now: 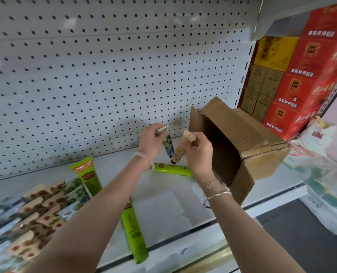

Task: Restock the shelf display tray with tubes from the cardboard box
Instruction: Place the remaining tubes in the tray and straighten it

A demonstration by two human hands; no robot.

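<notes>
Two items held beside cardboard box [252, 138]: blue tube [168, 143] gripped by left hand [150, 139] fingers; tan tube [178, 154] by right hand [200, 152] fingers.

Behind the left hand [150, 141] a pale, milky bangle [139, 155] circles the wrist. Behind the right hand [200, 154] a thin chain bracelet [211, 184] with a small dark clover-shaped charm sits just beside a plain silver bangle [219, 194]. Both forearms [96, 203] are bare to the frame's edge.

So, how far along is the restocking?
Done: rows of tubes packed at left. In hand: the left hand holds a blue-patterned tube, the right hand a beige tube. Left: green tubes lie loose on the shelf; the cardboard box interior is too dark to judge.
</notes>
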